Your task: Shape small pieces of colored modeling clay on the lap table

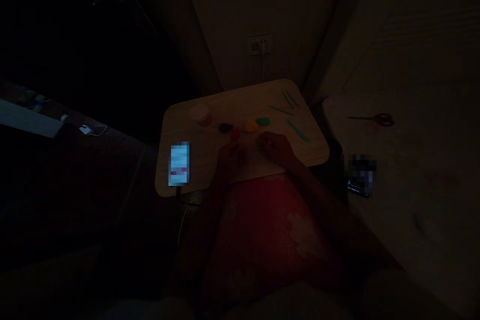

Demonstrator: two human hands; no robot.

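Observation:
In dim light, both hands rest low over a small wood-grain table (210, 160). My left hand (231, 156) has its fingers curled, just below a red lump (235, 134) that looks like modelling clay. My right hand (275, 146) is also curled, its fingertips drawn together; a small reddish spot shows at them, too dark to name. Beyond the hands lie a dark purple lump (225, 128), an orange lump (251, 126) and a green lump (263, 121). Whatever sits inside either hand is hidden by shadow.
A lit phone (179, 164) lies at the table's left, near a pale tub (200, 114). Several thin teal sticks (298, 131) lie on the right. Scissors (375, 119) and a dark device (360, 175) rest on a pale surface beside the table. A wall socket (259, 45) is behind.

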